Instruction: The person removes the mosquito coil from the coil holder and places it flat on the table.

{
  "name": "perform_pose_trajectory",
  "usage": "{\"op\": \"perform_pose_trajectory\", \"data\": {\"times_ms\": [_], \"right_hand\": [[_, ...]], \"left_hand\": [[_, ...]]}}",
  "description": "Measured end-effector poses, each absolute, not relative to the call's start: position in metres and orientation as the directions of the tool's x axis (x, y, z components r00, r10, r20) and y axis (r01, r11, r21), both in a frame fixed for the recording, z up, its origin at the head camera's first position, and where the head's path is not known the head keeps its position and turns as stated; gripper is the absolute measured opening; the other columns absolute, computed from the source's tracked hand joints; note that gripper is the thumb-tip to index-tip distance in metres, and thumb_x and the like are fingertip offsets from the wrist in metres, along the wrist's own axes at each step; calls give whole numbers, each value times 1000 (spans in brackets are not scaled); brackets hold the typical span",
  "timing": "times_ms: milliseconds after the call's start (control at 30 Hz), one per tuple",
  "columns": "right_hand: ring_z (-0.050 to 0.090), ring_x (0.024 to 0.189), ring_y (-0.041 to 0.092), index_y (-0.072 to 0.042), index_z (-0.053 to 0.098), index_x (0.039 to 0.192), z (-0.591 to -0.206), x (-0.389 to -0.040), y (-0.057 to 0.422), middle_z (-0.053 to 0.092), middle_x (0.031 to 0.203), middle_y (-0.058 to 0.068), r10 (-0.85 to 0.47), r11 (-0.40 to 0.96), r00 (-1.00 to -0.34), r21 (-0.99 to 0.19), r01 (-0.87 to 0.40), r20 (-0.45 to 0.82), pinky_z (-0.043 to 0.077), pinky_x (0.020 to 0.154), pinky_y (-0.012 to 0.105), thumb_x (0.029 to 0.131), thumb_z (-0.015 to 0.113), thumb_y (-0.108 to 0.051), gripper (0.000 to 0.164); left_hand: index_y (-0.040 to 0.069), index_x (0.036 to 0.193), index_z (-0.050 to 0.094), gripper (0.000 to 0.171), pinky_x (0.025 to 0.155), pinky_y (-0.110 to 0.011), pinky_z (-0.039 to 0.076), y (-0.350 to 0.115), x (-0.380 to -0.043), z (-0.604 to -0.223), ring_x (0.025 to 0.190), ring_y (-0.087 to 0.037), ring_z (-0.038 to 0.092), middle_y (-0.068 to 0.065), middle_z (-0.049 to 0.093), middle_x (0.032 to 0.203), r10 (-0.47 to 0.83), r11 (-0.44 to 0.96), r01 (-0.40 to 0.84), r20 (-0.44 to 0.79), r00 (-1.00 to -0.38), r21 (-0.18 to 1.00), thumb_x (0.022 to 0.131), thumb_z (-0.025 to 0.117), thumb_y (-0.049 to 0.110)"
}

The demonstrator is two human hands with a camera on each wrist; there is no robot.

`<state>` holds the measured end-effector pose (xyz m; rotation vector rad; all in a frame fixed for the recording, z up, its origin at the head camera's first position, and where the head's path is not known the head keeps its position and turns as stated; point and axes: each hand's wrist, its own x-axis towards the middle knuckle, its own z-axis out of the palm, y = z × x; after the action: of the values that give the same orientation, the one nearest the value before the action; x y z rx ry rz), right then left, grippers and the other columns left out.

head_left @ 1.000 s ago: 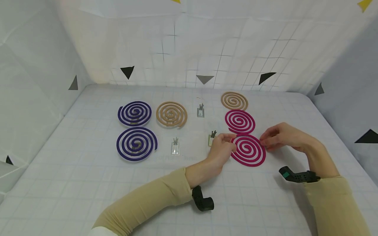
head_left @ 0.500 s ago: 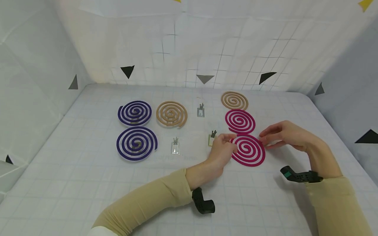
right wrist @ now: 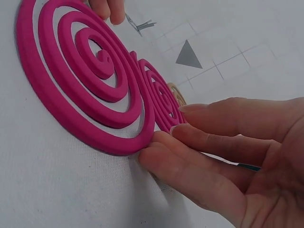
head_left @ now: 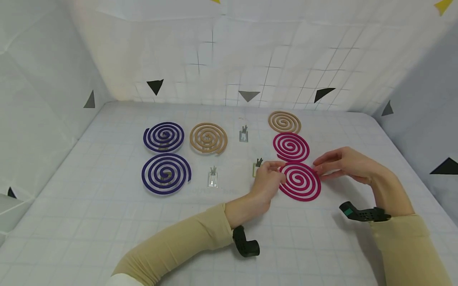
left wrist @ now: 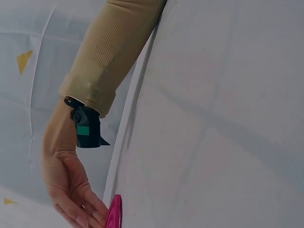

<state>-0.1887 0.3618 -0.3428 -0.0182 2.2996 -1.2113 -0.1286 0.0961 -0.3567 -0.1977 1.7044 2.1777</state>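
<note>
Two pink mosquito coils lie on the white table right of centre in the head view. My left hand [head_left: 266, 182] holds the left rim of the nearer pink coil [head_left: 299, 182] with thumb and fingers. Across from it, my right hand [head_left: 347, 165] pinches the same coil's right rim; the right wrist view shows the thumb and a fingertip together at that edge. This coil lies flat, its far rim right at the other pink coil [head_left: 291, 147]. A tan coil [head_left: 284, 122] borders that one at the back.
Two dark purple coils [head_left: 166, 174] and another tan coil [head_left: 208, 138] sit over small metal stands on the left. Loose metal stands [head_left: 212, 179] lie mid-table, one partly behind my left hand. White sheeting [head_left: 229, 47] walls off the back and sides.
The nearer pink coil has shifted very slightly left between my hands. My right hand's fingers have moved slightly on its rim.
</note>
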Motion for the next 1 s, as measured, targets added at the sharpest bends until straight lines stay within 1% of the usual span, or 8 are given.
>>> {"op": "perform_pose_trajectory", "data": {"times_ms": [67,267,500,800,900,1000], "right_hand": [[67,110,28,6,53,135,-343,-189,362,60,130,24,-255,594,-858,-772,224,-446,59,88,45,91,73,-23,56],[67,110,29,7,53,136,-343,-188,359,60,130,25,-258,588,-862,-779,218,-437,59,88,46,92,72,-23,57],[68,109,30,7,51,136,-342,-188,358,60,129,25,-256,576,-863,-785,225,-435,59,88,46,93,71,-21,56],[69,107,28,8,50,137,-341,-187,359,61,128,25,-257,562,-869,-797,222,-423,59,88,46,93,71,-21,57],[69,107,27,8,50,137,-340,-186,359,62,128,24,-258,563,-871,-797,217,-419,59,88,45,93,71,-22,57],[69,106,26,8,50,137,-340,-186,359,62,128,24,-258,564,-872,-797,214,-417,59,88,45,93,71,-22,57]], "left_hand": [[12,114,61,40,96,-40,46,96,-129,-357,103,-17,47,-10,56,122,194,-204,-368,-331,-924,907,78,58,-5],[12,114,62,41,92,-35,47,97,-131,-361,103,-16,47,-9,56,122,185,-200,-348,-314,-931,916,77,59,-6],[12,114,62,40,91,-37,47,97,-132,-363,102,-16,47,-8,56,120,188,-209,-345,-309,-932,915,78,60,-4],[8,117,61,43,83,-31,45,96,-136,-366,97,-15,48,-10,56,119,207,-230,-331,-286,-936,915,75,60,-3],[8,117,61,44,82,-30,44,96,-137,-366,97,-15,47,-11,55,119,211,-236,-326,-279,-937,916,75,59,-3],[9,116,62,44,85,-32,45,96,-137,-366,99,-15,47,-11,55,121,211,-230,-328,-282,-936,916,74,59,-3]]}}
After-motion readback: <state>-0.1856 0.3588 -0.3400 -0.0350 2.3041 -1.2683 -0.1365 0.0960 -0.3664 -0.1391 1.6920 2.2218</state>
